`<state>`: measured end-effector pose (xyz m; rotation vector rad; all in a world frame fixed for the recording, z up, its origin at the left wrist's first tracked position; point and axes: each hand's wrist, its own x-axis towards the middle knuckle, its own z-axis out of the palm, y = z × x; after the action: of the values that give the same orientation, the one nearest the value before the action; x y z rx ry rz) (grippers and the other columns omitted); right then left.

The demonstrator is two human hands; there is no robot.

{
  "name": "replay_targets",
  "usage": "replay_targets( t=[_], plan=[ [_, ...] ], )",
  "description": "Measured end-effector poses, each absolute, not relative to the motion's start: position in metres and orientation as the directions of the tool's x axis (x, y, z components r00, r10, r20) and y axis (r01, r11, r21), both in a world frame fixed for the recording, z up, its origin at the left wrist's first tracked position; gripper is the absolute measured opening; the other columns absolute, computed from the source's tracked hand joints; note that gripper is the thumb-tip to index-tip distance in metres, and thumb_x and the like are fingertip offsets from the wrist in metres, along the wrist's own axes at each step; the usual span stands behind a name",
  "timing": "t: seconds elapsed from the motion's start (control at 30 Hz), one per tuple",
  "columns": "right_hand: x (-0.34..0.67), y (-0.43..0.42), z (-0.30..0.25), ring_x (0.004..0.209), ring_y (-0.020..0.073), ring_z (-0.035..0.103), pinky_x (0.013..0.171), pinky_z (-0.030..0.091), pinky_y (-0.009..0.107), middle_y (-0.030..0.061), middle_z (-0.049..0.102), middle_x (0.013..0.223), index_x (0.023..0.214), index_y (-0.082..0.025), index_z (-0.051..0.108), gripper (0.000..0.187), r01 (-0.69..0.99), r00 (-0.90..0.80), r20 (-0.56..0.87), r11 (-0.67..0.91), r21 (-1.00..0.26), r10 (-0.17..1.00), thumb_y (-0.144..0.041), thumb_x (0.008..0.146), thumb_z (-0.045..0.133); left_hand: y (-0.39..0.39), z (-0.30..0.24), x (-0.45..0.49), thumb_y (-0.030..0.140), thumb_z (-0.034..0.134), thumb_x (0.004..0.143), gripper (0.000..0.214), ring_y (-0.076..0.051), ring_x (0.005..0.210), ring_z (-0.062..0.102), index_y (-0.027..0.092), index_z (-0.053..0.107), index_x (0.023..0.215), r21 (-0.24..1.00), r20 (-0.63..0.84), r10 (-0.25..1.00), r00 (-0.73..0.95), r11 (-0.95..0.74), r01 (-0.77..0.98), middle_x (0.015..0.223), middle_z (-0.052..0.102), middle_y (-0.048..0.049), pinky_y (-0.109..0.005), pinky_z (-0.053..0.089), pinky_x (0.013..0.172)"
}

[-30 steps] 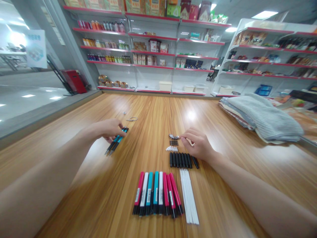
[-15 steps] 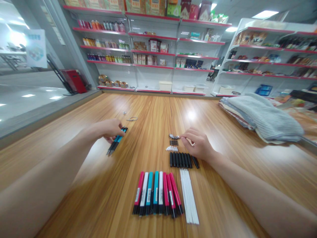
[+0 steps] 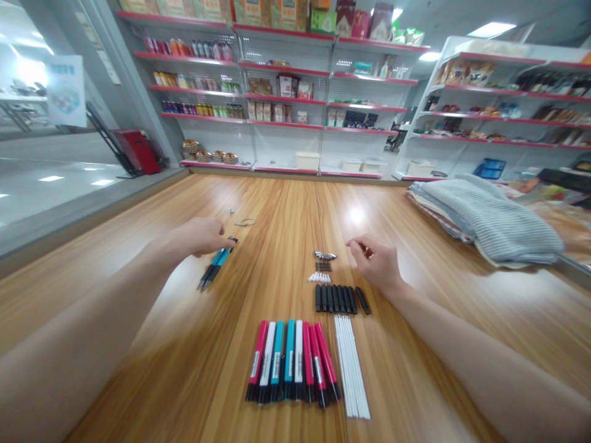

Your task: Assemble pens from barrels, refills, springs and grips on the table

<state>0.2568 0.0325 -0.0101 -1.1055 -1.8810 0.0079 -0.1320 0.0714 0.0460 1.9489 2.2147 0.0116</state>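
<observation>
On the left, my left hand [image 3: 206,237] is over the top ends of blue-and-black pens [image 3: 215,268] lying side by side. One finger stretches out at their upper ends; the thumb is partly hidden. To the right, my right hand [image 3: 376,263] hovers with thumb and forefinger drawn together, and nothing shows between them. Beside it lie a row of silver pen tips [image 3: 325,255], small dark springs [image 3: 324,267], white small parts [image 3: 319,277] and black grips [image 3: 336,298]. Nearer me are pink, white and blue pen barrels [image 3: 290,360] and white refills [image 3: 351,369].
A metal ring [image 3: 246,222] and a small silver piece [image 3: 231,210] lie beyond my left hand. Folded cloths [image 3: 489,215] are stacked on the wooden table [image 3: 277,246] at the right. Stocked shelves [image 3: 286,95] stand behind its far edge.
My right hand has come away from the silver pen tips, moving right. My left hand has shifted slightly, one finger now stretched out; the pens beneath it stay in place.
</observation>
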Motion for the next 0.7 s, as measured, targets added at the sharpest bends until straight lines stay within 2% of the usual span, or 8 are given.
replay_targets(
  t=[0.07,0.13,0.2,0.27,0.33,0.43,0.57,0.7],
  plan=[
    [0.258,0.035,-0.012,0.057,0.0139,0.056,0.054,0.042,0.027,0.0030,0.067,0.072,0.080,-0.019,0.069,0.018,0.693,-0.132,0.676,0.555,-0.460,0.725,-0.026,0.086,0.054,0.068,0.052,-0.121,0.057,0.062,0.067,0.053,-0.032,0.084,0.065,0.014,0.069,0.097,0.007,0.047,0.996,-0.070,0.070,0.998,0.087,0.070,-0.0138,-0.033,0.047,0.067],
    [0.258,0.039,-0.015,0.056,0.0137,0.057,0.053,0.042,0.026,0.0024,0.067,0.069,0.080,-0.018,0.070,0.020,0.673,-0.096,0.633,0.519,-0.527,0.768,-0.029,0.086,0.053,0.058,0.056,-0.100,0.056,0.053,0.075,0.045,-0.028,0.082,0.065,0.018,0.070,0.094,0.016,0.190,0.981,0.043,-0.047,0.999,0.085,0.070,-0.0095,-0.030,0.044,0.068],
    [0.259,0.043,-0.018,0.053,0.0136,0.057,0.051,0.043,0.025,0.0018,0.065,0.063,0.081,-0.017,0.069,0.022,0.620,-0.075,0.559,0.477,-0.622,0.826,-0.032,0.085,0.054,0.044,0.051,-0.072,0.054,0.045,0.083,0.043,-0.023,0.075,0.063,0.019,0.070,0.082,0.043,0.305,0.937,0.172,-0.194,0.980,0.080,0.069,-0.0079,-0.029,0.041,0.066],
    [0.261,0.046,-0.018,0.046,0.0123,0.055,0.044,0.040,0.023,0.0007,0.063,0.056,0.078,-0.016,0.067,0.025,0.566,-0.082,0.434,0.400,-0.721,0.897,-0.037,0.084,0.054,0.030,0.037,-0.046,0.050,0.036,0.089,0.049,-0.019,0.065,0.059,0.019,0.065,0.064,0.051,0.365,0.884,0.293,-0.333,0.941,0.068,0.065,-0.0077,-0.028,0.037,0.062],
    [0.264,0.048,-0.017,0.038,0.0101,0.050,0.036,0.035,0.020,-0.0006,0.059,0.051,0.073,-0.016,0.064,0.030,0.536,-0.114,0.266,0.285,-0.795,0.957,-0.041,0.083,0.054,0.021,0.018,-0.028,0.046,0.036,0.090,0.053,-0.016,0.055,0.053,0.019,0.057,0.050,0.086,0.378,0.850,0.366,-0.426,0.900,0.057,0.059,-0.0073,-0.028,0.033,0.058],
    [0.268,0.047,-0.012,0.034,0.0075,0.045,0.031,0.030,0.017,-0.0018,0.056,0.048,0.067,-0.015,0.060,0.035,0.513,-0.181,0.054,0.141,-0.846,0.982,-0.047,0.082,0.055,0.020,-0.006,-0.022,0.037,0.038,0.090,0.053,-0.009,0.043,0.037,0.016,0.046,0.042,0.176,0.317,0.779,0.540,-0.608,0.774,0.045,0.046,-0.0018,-0.026,0.025,0.052],
    [0.271,0.043,-0.004,0.033,0.0062,0.043,0.030,0.026,0.015,-0.0036,0.050,0.043,0.064,-0.015,0.057,0.041,0.489,-0.250,-0.083,0.052,-0.871,0.965,-0.053,0.079,0.059,0.029,-0.018,-0.031,0.030,0.042,0.088,0.051,-0.005,0.040,0.024,0.014,0.033,0.041,0.316,0.352,0.763,0.542,-0.641,0.699,0.042,0.030,0.0036,-0.024,0.019,0.048],
    [0.274,0.040,0.002,0.030,0.0039,0.034,0.031,0.022,0.015,-0.0059,0.042,0.036,0.060,-0.015,0.053,0.046,0.463,-0.351,-0.157,0.026,-0.886,0.923,-0.056,0.077,0.061,0.030,-0.017,-0.035,0.025,0.043,0.084,0.047,-0.004,0.041,0.026,0.014,0.030,0.040,0.383,0.319,0.741,0.592,-0.672,0.635,0.045,0.028,0.0041,-0.023,0.019,0.048]
  ],
)
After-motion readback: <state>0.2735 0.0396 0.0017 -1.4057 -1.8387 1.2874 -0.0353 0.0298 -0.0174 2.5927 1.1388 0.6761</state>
